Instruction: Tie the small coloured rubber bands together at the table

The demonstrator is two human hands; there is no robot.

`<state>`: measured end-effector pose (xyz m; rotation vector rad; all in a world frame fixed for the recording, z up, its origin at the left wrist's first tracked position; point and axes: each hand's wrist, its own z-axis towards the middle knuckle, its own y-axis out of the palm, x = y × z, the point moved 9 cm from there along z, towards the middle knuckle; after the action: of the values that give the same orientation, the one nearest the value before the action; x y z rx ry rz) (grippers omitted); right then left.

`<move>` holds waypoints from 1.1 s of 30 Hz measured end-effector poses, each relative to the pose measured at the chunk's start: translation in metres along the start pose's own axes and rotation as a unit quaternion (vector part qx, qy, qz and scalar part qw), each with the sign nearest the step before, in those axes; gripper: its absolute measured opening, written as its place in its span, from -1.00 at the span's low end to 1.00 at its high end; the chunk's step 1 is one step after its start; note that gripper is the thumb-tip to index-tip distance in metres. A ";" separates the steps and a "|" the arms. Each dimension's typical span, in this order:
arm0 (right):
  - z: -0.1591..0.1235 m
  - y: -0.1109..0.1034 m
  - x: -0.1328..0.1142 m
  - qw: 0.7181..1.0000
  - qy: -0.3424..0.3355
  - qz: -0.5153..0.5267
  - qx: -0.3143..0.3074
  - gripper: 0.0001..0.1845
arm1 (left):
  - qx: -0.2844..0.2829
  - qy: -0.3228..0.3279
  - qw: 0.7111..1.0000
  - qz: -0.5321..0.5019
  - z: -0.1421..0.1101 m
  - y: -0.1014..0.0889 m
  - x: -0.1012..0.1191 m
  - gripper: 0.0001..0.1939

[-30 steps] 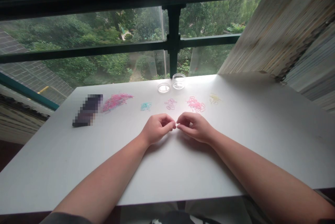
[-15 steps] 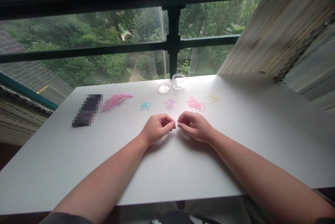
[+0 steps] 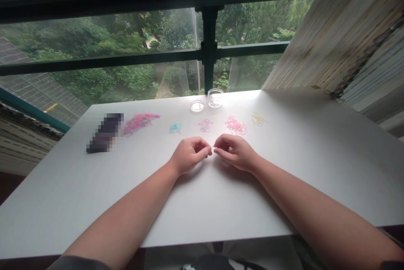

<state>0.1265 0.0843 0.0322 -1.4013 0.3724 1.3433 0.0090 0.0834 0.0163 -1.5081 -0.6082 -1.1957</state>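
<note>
My left hand and my right hand meet almost fingertip to fingertip above the white table, each closed in a pinch. Between them spans a tiny pale pink rubber band, mostly hidden by the fingers. Just beyond the hands lie small loose piles of rubber bands: a teal pile, a light pink pile, a brighter pink pile and a yellow pile. A larger mixed pile, mostly pink, spreads farther left.
At the table's back edge stand a clear round jar and its clear lid. A dark pixelated object lies at the left on the white table. A green-framed window rises behind, with a curtain at the right.
Both hands hold nearly the same place and pinch. Nothing on the table has visibly moved.
</note>
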 end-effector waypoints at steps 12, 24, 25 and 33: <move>0.000 -0.002 -0.001 1.000 -0.013 -0.002 0.013 -0.93 | 0.001 -0.003 1.000 -0.019 0.000 0.000 0.000 -0.81; 0.001 -0.005 -0.002 1.000 -0.005 -0.008 0.018 -0.94 | 0.014 0.015 1.000 0.004 0.000 -0.001 0.005 -0.82; 0.000 -0.005 -0.001 1.000 -0.005 -0.007 0.021 -0.95 | 0.019 0.017 1.000 0.007 0.000 -0.001 0.006 -0.82; 0.001 -0.005 -0.003 1.000 -0.008 -0.005 0.022 -0.94 | 0.027 0.022 0.999 0.005 0.000 -0.002 0.007 -0.82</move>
<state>0.1297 0.0855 0.0371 -1.3545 0.3812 1.3290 0.0097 0.0823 0.0237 -1.4349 -0.5991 -1.1921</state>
